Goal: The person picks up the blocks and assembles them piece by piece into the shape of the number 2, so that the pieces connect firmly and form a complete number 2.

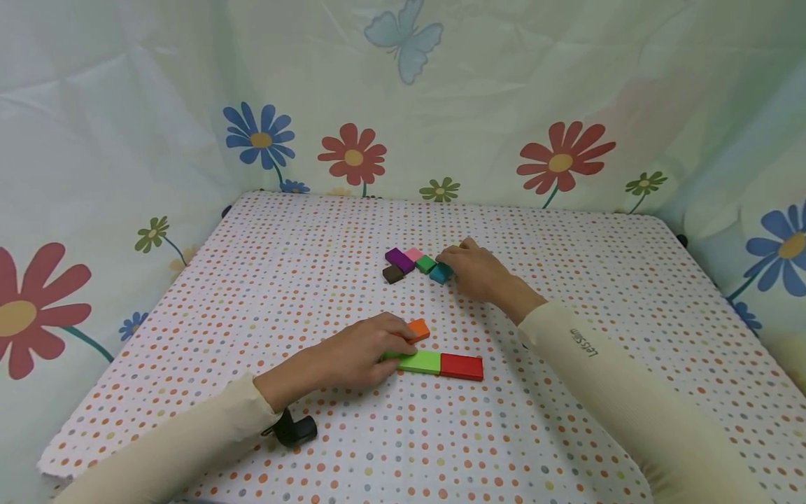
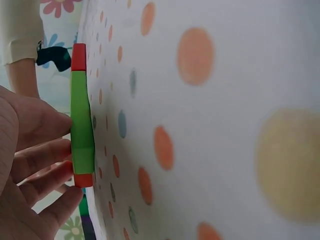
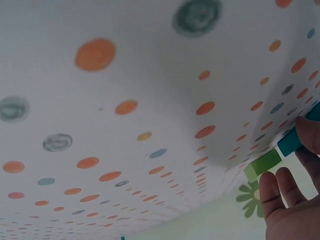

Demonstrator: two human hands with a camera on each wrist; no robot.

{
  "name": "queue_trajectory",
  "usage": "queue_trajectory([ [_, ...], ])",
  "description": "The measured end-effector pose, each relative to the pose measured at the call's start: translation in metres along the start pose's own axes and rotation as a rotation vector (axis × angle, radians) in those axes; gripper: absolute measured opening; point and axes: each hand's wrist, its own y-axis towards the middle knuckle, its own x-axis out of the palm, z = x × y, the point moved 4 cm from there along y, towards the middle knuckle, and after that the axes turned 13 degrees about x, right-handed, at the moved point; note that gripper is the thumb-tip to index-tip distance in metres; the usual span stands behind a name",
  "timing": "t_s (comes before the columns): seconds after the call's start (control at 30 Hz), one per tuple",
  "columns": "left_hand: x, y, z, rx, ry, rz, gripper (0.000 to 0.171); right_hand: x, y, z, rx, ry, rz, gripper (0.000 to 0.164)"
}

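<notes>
Lime block (image 1: 420, 362) — inside cloth edges (image 1: 453, 208)

Seen from the head, the left hand's grip (image 1: 371, 353) hides the left end of the light green block (image 1: 420, 362) and part of the orange block (image 1: 420, 330), the right hand's grip (image 1: 474, 271) covers one side of the teal block (image 1: 440, 274), and the left sleeve (image 1: 176, 437) and right sleeve (image 1: 630, 399) run out past the lower edge. Each wrist view crops its own grip, the right one cutting off the teal block too, while in the left one a large tan dot (image 2: 290, 165) on the tabletop (image 2: 225, 125) is blurred.
</notes>
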Motion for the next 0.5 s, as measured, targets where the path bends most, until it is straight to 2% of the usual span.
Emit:
queue_trajectory([
  [0.5,-0.0007,-0.0009,0.0014,-0.065,-0.060,-0.001,0.030,0.0028,-0.0008,-0.0015,0.021,-0.009,0.004,0.047],
])
